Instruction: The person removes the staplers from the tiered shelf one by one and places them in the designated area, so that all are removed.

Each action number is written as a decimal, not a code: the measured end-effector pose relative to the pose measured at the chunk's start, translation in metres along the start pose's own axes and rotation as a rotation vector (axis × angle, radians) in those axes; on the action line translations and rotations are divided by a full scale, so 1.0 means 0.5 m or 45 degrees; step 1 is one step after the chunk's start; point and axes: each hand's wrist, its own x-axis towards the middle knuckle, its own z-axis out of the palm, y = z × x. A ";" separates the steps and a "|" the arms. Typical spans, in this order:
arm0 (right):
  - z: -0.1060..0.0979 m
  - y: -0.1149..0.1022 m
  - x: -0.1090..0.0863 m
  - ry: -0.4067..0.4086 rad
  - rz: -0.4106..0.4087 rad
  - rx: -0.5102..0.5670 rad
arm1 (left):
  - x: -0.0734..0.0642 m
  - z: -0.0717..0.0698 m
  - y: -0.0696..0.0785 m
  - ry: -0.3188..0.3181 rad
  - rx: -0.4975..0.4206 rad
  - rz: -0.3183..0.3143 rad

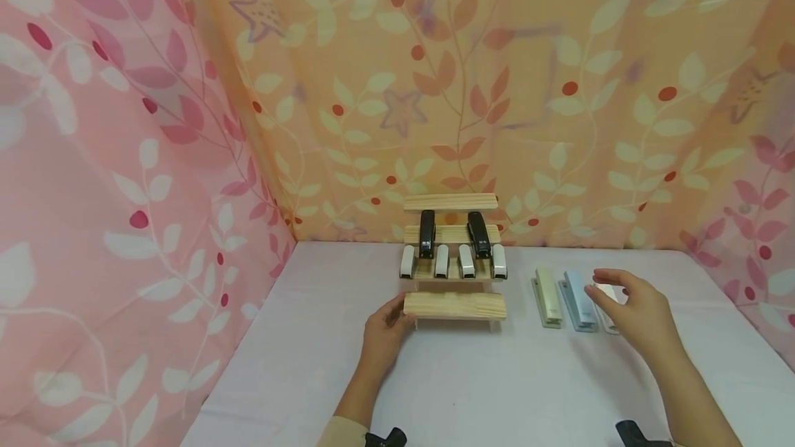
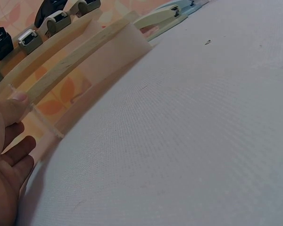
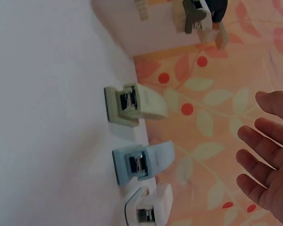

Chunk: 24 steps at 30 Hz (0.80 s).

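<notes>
The far side is closed off by a yellow-orange printed fabric curtain (image 1: 348, 157), patterned with pale and rust-coloured leaves, red dots and purple star outlines. The left is lined with a pink leaf-printed fabric curtain (image 1: 124, 192). Soft shadows are cast on a white cloth-covered table (image 1: 298, 364).

No readable text, labels, brands or numbers.

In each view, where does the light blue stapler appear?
Head: the light blue stapler is right of centre, beside the pale green stapler.
Left wrist: at the top edge, right of centre.
Right wrist: below centre, between the pale green stapler and the white stapler.
Shared landmark: the pale green stapler, next to it.
</notes>
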 end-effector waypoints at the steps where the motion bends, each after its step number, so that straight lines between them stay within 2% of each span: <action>1: 0.001 -0.011 0.001 -0.003 0.001 0.014 | 0.000 0.001 -0.001 0.001 -0.001 -0.004; 13: 0.037 -0.123 0.041 0.011 -0.074 0.121 | 0.000 -0.002 -0.003 0.000 0.001 -0.008; 24: 0.088 -0.179 0.074 -0.008 -0.174 0.195 | 0.002 0.001 -0.004 -0.009 -0.034 -0.009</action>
